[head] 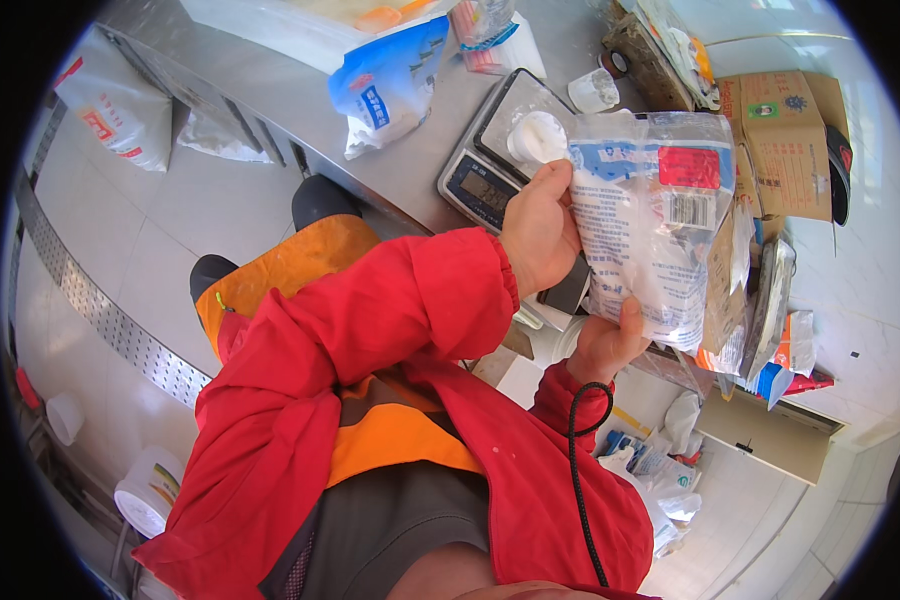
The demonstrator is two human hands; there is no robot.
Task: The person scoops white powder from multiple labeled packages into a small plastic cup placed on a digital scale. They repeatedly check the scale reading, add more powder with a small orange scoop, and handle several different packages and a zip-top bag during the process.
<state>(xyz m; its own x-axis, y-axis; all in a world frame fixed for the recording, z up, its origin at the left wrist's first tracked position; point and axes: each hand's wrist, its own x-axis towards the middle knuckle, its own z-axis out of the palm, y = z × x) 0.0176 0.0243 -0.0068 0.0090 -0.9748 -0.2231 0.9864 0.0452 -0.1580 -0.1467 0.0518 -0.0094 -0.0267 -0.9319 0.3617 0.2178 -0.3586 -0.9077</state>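
Both hands hold a printed clear plastic bag of white contents point(637, 247) upright over the counter's right part. My left hand point(541, 229) grips its left edge, and my right hand point(611, 341) holds its lower end, thumb on the near face. Just beyond my left hand, a small white cup of white powder point(538, 137) sits on the plate of a digital scale point(487, 169). The bag's top edge is beside the cup. Left of the scale stands a blue and white bag point(390, 82). An empty-looking clear cup point(594, 91) lies right of the scale.
A cardboard box point(780, 142) and stacked packages stand at the right. A white tub with an orange scoop point(379, 19) is at the top, near packed straws point(495, 45). White sacks point(124, 105) lean by the steel counter point(217, 67). An open drawer point(765, 435) juts out lower right.
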